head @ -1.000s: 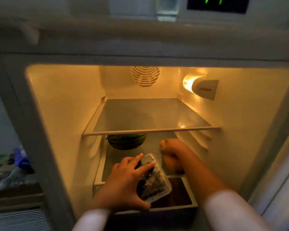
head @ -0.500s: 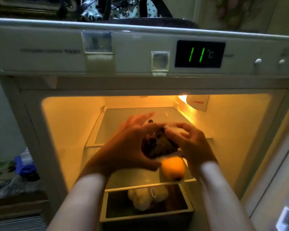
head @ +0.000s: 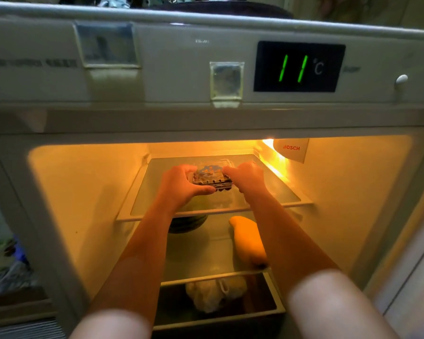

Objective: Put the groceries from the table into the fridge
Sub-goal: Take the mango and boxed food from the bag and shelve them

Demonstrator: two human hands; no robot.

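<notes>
The fridge stands open and lit inside. A clear plastic box of dark berries (head: 211, 178) rests on or just above the top glass shelf (head: 274, 192). My left hand (head: 181, 185) grips its left end and my right hand (head: 246, 177) grips its right end. Under the top shelf a dark green watermelon (head: 186, 223) lies at the back, partly hidden by my left forearm. On the same lower shelf an orange-yellow fruit (head: 247, 241) lies to the right.
A crisper drawer (head: 277, 307) at the bottom holds a pale bagged item (head: 213, 293). The control panel above shows 11 °C on its display (head: 298, 67). A lamp cover marked Bosch (head: 290, 149) sits on the right inner wall. Cloth and clutter lie outside at lower left.
Both hands lifted the berry box from near the crisper drawer up to the top shelf. My right hand left the orange-yellow fruit on the lower shelf and joined on the box.
</notes>
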